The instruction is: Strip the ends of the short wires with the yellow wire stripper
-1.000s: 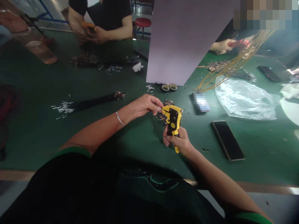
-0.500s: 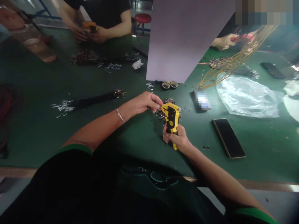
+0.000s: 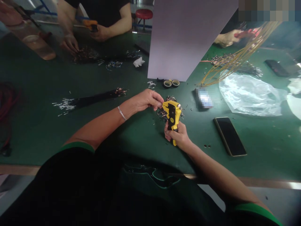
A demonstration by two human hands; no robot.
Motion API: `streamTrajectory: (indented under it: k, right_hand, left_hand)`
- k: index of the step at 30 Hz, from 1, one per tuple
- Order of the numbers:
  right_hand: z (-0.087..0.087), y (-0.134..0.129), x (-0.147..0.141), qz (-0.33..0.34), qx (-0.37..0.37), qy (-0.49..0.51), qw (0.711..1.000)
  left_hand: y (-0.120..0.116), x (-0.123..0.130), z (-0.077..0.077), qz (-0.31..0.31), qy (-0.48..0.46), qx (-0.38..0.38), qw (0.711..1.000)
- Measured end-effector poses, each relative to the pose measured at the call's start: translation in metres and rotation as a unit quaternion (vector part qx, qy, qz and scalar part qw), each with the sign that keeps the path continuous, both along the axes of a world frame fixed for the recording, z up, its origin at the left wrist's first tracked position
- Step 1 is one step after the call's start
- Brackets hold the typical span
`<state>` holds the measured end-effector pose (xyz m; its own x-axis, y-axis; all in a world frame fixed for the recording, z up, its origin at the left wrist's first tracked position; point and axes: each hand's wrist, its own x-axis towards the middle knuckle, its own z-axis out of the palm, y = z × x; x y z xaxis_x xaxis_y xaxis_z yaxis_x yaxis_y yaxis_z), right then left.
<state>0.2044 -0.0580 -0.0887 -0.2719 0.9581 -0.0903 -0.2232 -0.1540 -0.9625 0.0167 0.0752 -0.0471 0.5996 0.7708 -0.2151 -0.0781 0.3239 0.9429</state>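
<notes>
My right hand [image 3: 177,135] grips the handle of a yellow-and-black automatic wire stripper [image 3: 172,115], holding it upright over the green mat. My left hand [image 3: 148,99] pinches a thin wire, barely visible, at the tool's jaw end. Directly beneath and behind the stripper lies a loose heap of short wires with bare copper ends [image 3: 165,111]. The tool hides part of that heap. Scattered wire bits surround it.
A long bundle of black wires [image 3: 89,99] lies to the left. On the right are a black phone [image 3: 229,136], a plastic bag [image 3: 250,95] and hanging yellow wires [image 3: 242,56]. A white panel [image 3: 190,37] stands ahead, with tape rolls [image 3: 171,83] at its foot. A co-worker sits beyond.
My hands and the stripper keep their grip, and everything drifts slightly up in view. The co-worker's hand has come down to the dark wire pile.
</notes>
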Motion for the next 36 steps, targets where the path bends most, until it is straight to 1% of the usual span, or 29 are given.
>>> streamTrajectory:
  k: [3,6,9,13,18,23,28,32,36]
  right_hand:
    - [-0.002,0.001,0.001,0.002,0.002,-0.006,1.0]
    - [-0.003,0.001,0.004,0.006,0.011,0.017,1.0]
    - [-0.001,0.003,0.007,0.011,0.021,0.03,0.999]
    - [0.003,0.005,0.009,0.005,0.03,0.032,0.999]
    - [0.007,0.008,0.01,-0.001,0.039,0.053,0.998]
    - [0.008,0.007,0.011,0.009,0.032,0.047,0.998]
    - [0.01,0.006,0.011,0.023,0.032,0.035,0.999]
    - [0.007,0.008,0.013,0.029,0.036,0.042,0.998]
    - [0.004,0.011,0.013,0.041,0.031,0.059,0.997]
  left_hand:
    - [0.002,-0.002,-0.003,-0.008,0.004,0.009,1.0]
    - [0.004,-0.004,-0.004,-0.012,0.001,0.022,1.0]
    - [0.005,-0.007,-0.002,0.009,-0.006,0.048,0.999]
    - [0.004,-0.01,0.001,0.02,-0.005,0.059,0.998]
    - [0.0,-0.008,0.006,0.064,0.011,0.079,0.995]
    - [-0.004,-0.005,0.008,0.081,0.013,0.102,0.991]
    - [-0.007,-0.004,0.009,0.082,0.013,0.103,0.991]
    - [-0.008,-0.005,0.009,0.077,0.007,0.101,0.992]
    - [-0.008,-0.006,0.01,0.078,0.016,0.072,0.994]
